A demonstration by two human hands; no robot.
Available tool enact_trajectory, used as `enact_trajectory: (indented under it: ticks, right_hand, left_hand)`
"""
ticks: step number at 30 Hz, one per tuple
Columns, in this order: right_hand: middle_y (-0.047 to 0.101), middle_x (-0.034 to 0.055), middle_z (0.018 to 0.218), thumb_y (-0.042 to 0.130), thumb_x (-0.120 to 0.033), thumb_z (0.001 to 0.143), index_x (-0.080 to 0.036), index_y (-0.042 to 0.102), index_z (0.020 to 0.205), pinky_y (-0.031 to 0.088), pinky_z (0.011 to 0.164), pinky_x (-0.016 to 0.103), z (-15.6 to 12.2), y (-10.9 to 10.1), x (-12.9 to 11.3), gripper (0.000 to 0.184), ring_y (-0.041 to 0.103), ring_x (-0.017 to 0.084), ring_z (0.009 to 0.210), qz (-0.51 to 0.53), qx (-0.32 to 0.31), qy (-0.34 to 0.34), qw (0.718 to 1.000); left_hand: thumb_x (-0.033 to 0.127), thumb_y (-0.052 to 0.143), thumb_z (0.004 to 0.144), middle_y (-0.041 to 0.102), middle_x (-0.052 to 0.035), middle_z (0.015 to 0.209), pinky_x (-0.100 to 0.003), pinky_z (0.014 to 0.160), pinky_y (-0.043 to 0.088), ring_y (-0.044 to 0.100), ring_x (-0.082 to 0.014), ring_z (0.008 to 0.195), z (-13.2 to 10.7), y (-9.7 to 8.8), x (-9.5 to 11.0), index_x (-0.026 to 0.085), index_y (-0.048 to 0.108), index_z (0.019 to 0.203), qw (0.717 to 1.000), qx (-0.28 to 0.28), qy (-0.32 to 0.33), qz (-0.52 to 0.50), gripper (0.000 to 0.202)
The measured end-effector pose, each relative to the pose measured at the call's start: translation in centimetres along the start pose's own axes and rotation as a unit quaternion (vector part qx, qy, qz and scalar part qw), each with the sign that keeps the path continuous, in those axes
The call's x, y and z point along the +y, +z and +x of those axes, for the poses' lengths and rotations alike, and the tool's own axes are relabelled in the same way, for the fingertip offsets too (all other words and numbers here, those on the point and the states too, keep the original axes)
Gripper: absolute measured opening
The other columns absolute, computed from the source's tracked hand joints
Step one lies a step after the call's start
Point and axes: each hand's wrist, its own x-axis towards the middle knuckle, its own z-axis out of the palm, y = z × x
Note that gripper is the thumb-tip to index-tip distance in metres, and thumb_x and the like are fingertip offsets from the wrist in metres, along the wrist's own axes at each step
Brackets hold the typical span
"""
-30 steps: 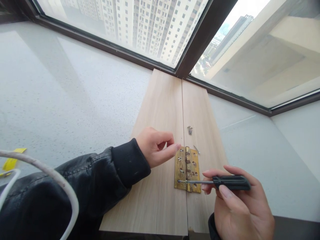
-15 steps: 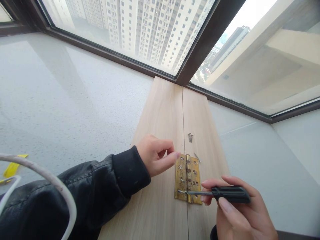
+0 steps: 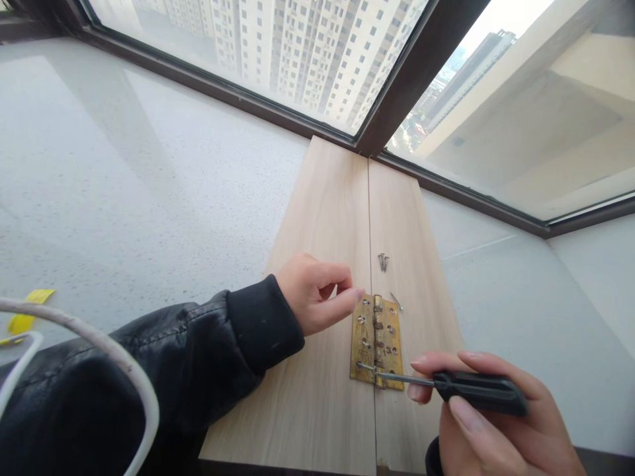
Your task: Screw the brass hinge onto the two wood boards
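Observation:
A worn brass hinge (image 3: 378, 342) lies flat across the seam of two pale wooden boards (image 3: 327, 218). My left hand (image 3: 317, 291), in a black sleeve, rests on the left board with fingers curled and thumb and forefinger touching the hinge's upper left corner. My right hand (image 3: 491, 423) grips a black-handled screwdriver (image 3: 476, 390). Its metal tip sits on a screw at the hinge's lower left hole. Loose screws (image 3: 383, 262) lie on the right board above the hinge, and one more screw (image 3: 396, 302) lies by the hinge's upper right corner.
The boards lie on a pale speckled sill (image 3: 124, 185) and run up to a dark window frame (image 3: 397, 86) with tower blocks outside. A white cable (image 3: 99, 350) loops over my left arm. A yellow scrap (image 3: 24, 317) lies far left.
The view shifted a little; my right hand and the screwdriver drew slightly right, with the tip staying at the hinge's lower left hole. My left hand kept its place at the hinge's corner.

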Motion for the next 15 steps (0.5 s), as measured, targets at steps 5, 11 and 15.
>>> enact_trajectory:
  ticks: [5, 11, 15]
  right_hand:
    - [0.087, 0.0082, 0.110, 0.085, -0.023, 0.117, -0.027, 0.083, 0.132, 0.075, 0.072, 0.026, -0.31, 0.29, -0.04, 0.015, 0.083, 0.021, 0.080, 0.008, 0.011, -0.008, 1.000]
    - [0.086, 0.0125, 0.102, 0.092, -0.026, 0.108, -0.022, 0.086, 0.120, 0.072, 0.057, 0.035, 0.33, 0.79, 0.10, 0.014, 0.079, 0.028, 0.068, 0.012, 0.053, -0.004, 0.999]
    - [0.086, 0.0124, 0.101, 0.093, -0.026, 0.106, -0.021, 0.085, 0.117, 0.071, 0.055, 0.035, 0.60, 1.03, 0.17, 0.014, 0.079, 0.028, 0.068, 0.010, 0.063, -0.004, 0.998]
  left_hand:
    - [0.026, 0.067, 0.107, 0.031, 0.0135, 0.059, -0.024, 0.051, 0.022, 0.023, -0.0086, 0.054, 0.05, -0.08, 0.03, 0.022, 0.057, 0.074, 1.000, -0.004, 0.003, 0.004, 0.034]
    - [0.025, 0.069, 0.107, 0.034, 0.0130, 0.058, -0.025, 0.051, 0.023, 0.025, -0.0091, 0.053, 0.11, -0.22, 0.00, 0.022, 0.059, 0.074, 1.000, -0.008, 0.008, 0.011, 0.034]
    - [0.027, 0.068, 0.106, 0.034, 0.0129, 0.058, -0.025, 0.052, 0.024, 0.026, -0.0088, 0.053, 0.07, -0.16, 0.02, 0.022, 0.059, 0.074, 1.000, -0.004, 0.003, 0.011, 0.034]
